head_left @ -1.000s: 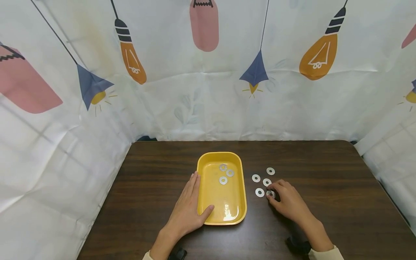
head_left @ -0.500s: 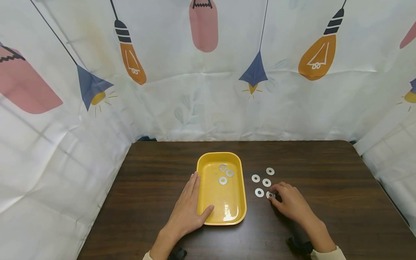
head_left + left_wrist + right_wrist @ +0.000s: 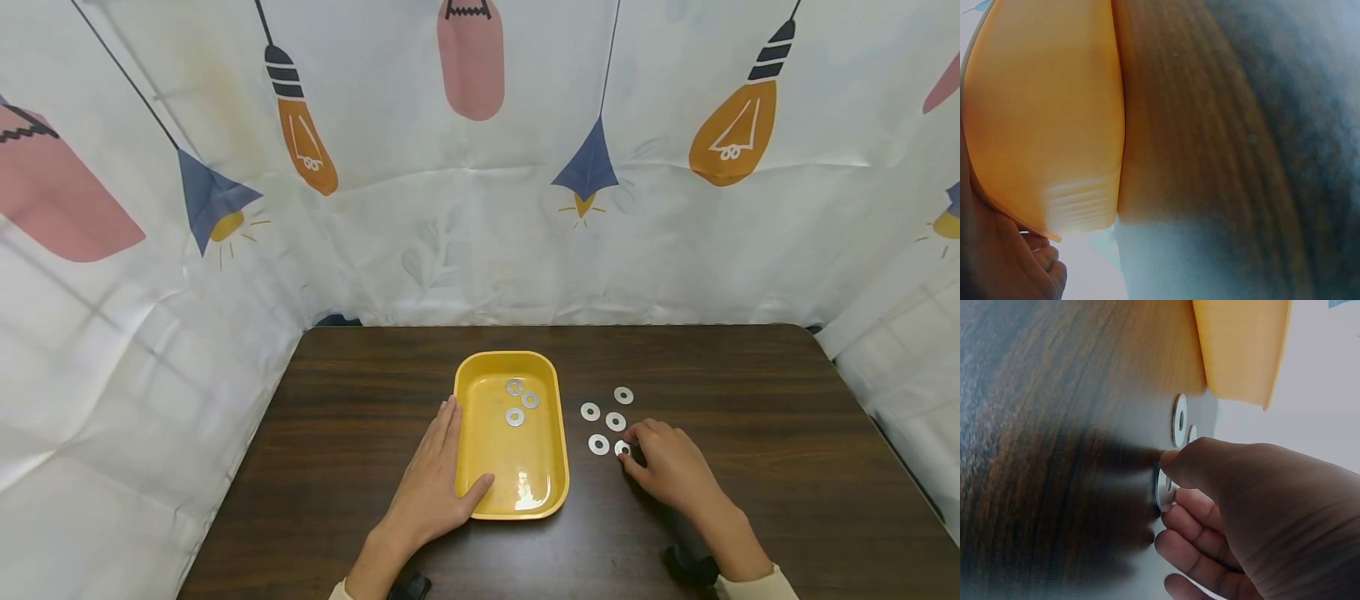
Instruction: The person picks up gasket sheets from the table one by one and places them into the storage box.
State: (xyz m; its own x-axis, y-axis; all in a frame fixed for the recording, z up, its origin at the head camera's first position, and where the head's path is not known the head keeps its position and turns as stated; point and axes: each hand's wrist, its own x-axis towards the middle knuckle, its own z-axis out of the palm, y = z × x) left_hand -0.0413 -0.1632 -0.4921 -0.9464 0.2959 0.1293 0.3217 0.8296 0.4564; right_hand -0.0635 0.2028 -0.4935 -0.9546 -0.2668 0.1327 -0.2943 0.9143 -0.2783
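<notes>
My left hand (image 3: 427, 483) rests along the left side of a yellow tray (image 3: 561, 450), fingers straight against the rim and thumb over its near left corner. Three flat metal washers (image 3: 514, 417) lie inside, toward the tray's far end. To the right of the tray, my right hand (image 3: 671, 467) has its thumb and fingertips at opposite edges of a washer (image 3: 1164, 490), pinching it at the tabletop. Part of that washer is hidden behind the thumb. Several more washers (image 3: 598, 444) lie flat on the table, just left of and beyond the right hand.
The dark wood-grain table (image 3: 765, 400) spreads out on both sides of the tray. A white curtain (image 3: 465, 250) printed with lamps hangs at its back and sides. Each wrist carries a black strapped device (image 3: 690, 567).
My right fingertips have drawn back slightly to the right and closed in on the washer's edges. The left hand and the tray have stayed in place.
</notes>
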